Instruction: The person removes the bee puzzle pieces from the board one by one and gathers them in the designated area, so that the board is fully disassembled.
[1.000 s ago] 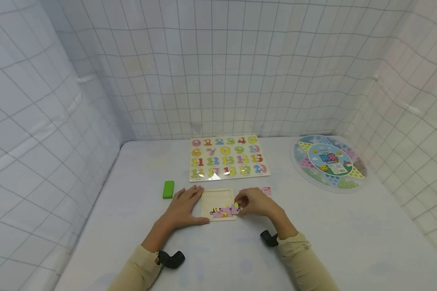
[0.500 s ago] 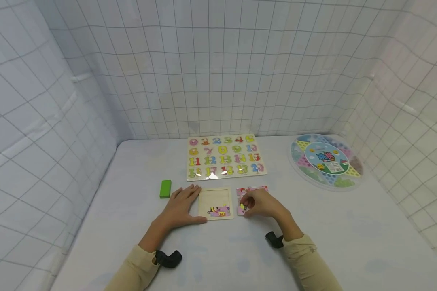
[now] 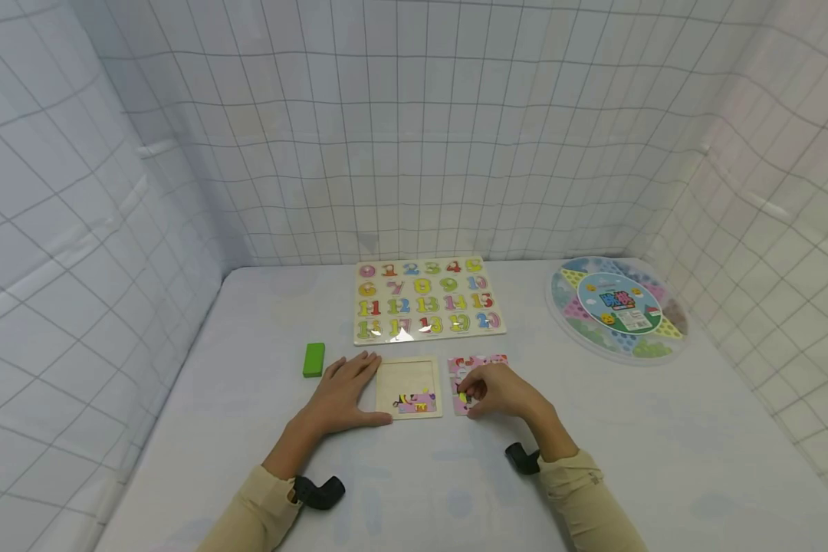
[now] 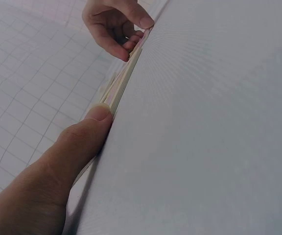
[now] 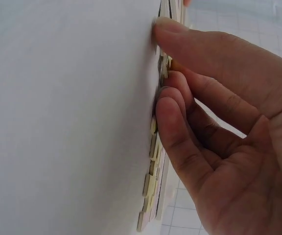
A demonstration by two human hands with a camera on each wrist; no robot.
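Observation:
My left hand (image 3: pixel 345 395) rests spread at the left side of a shallow square wooden puzzle tray (image 3: pixel 407 368). Its thumb (image 4: pixel 98 115) touches the tray's near edge in the left wrist view. A few joined pink jigsaw pieces (image 3: pixel 417 402) lie along the tray's bottom. Right of the tray, my right hand (image 3: pixel 500 391) is over a patch of pink jigsaw pieces (image 3: pixel 458 364), partly hiding them. Its thumb and curled fingers pinch a jigsaw piece (image 3: pixel 464 399) with a yellow mark, low at the table. Layered piece edges (image 5: pixel 153 171) show below the fingers in the right wrist view.
A green block (image 3: pixel 313 359) lies left of the tray. Behind it is a number puzzle board (image 3: pixel 428 299). At the back right sits a round board (image 3: pixel 617 307) in clear wrap. White gridded cloth walls (image 3: pixel 414 138) surround the white table.
My right hand has carried the jigsaw piece rightward from the tray's right edge to the loose pieces, then shifted slightly further right. My left hand stays at the tray. The head view has shifted slightly.

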